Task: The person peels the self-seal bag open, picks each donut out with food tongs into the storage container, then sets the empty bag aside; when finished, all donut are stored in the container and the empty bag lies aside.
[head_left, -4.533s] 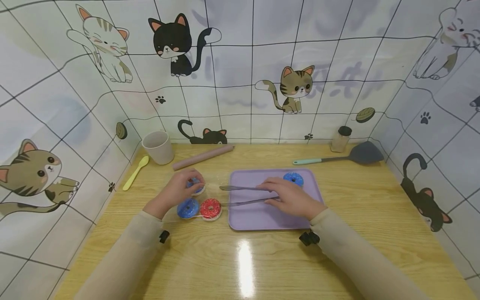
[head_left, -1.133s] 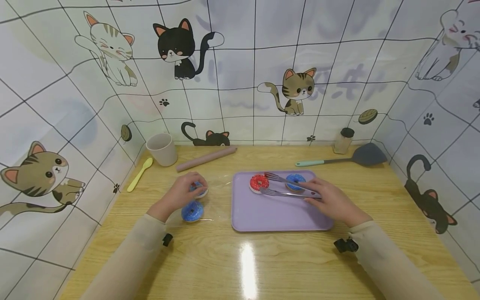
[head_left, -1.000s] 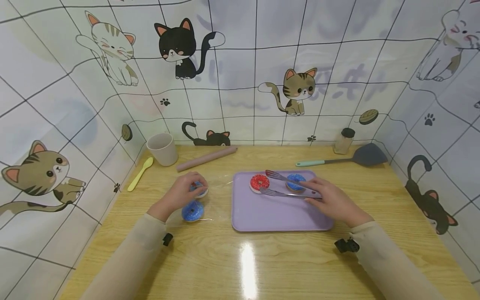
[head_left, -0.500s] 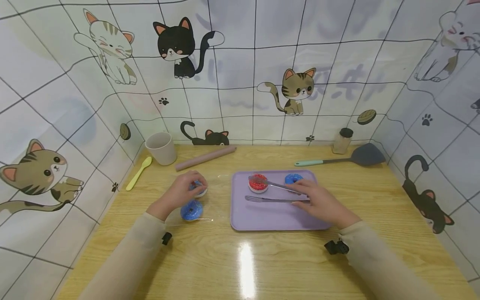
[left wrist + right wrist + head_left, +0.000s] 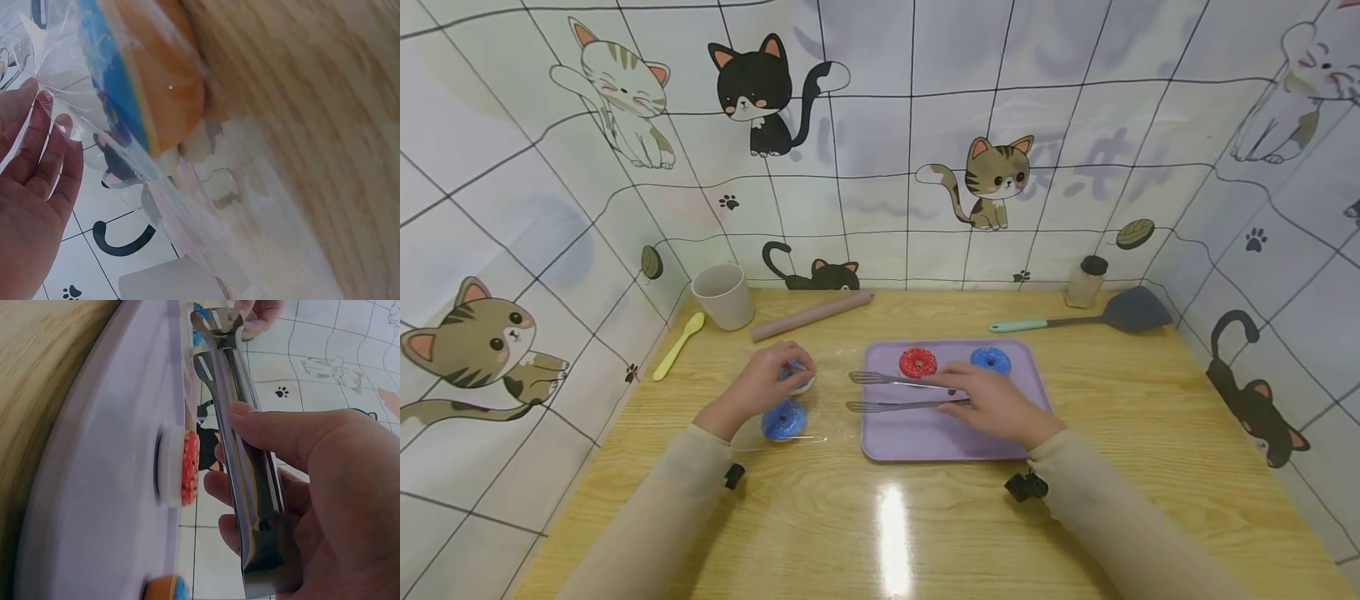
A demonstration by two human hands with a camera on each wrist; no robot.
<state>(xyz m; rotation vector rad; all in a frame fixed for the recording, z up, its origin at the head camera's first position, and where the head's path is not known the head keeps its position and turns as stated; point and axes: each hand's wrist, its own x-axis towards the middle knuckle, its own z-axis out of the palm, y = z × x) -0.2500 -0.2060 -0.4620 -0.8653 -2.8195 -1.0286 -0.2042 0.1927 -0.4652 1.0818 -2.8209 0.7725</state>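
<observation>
My left hand [image 5: 760, 390] pinches the edge of a clear plastic bag [image 5: 206, 194] at the left of the tray. Two blue sprinkled donuts are with the bag; the nearer donut [image 5: 783, 420] shows fully, while the other [image 5: 802, 383] is partly covered by my fingers. My right hand [image 5: 996, 404] grips metal tongs [image 5: 247, 456] above the purple tray [image 5: 925, 442]. Their slotted ends are spread apart, hold nothing, and point left past the tray's left edge. On the tray's far side lie a red donut [image 5: 917, 362] and a blue donut [image 5: 991, 360], side by side.
Along the back stand a grey cup [image 5: 722, 297] and a black-lidded jar [image 5: 1086, 282]. A brownish rolling pin [image 5: 812, 315], a yellow spoon [image 5: 678, 347] and a dark spatula [image 5: 1131, 310] with a mint handle lie on the wooden table [image 5: 805, 517]. Cat-print walls enclose it.
The red donut, earlier beside my left hand, now lies on the tray, released from the tongs. My right hand has since swung the tongs left. My left hand stays at the bag.
</observation>
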